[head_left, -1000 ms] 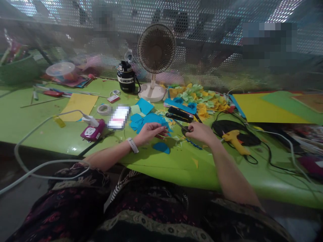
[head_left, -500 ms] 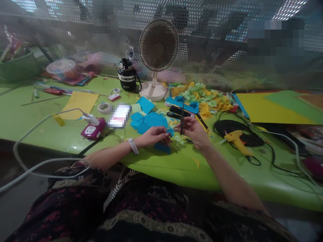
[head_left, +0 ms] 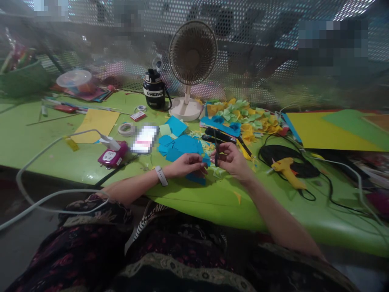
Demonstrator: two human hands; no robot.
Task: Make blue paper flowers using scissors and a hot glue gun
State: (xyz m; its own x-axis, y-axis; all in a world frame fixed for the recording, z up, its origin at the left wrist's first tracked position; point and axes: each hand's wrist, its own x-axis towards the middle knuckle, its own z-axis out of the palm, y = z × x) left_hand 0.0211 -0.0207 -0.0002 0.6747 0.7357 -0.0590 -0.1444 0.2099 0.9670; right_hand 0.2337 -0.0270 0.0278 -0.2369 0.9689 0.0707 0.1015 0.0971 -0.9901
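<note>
Both bare forearms stretched up from the bottom of the frame and met near its centre. The left hand (head_left: 188,164) lay low and palm down, its fingers curled and its tips drawn together, pointing right. The right hand (head_left: 232,160) was just beside it and slightly higher, with thumb and fingers closed in a grip. Its forearm slanted away toward the lower right.

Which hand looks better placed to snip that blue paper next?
Probably the right hand: it grips the scissors, blades up, beside the blue paper that the left hand holds.
</note>
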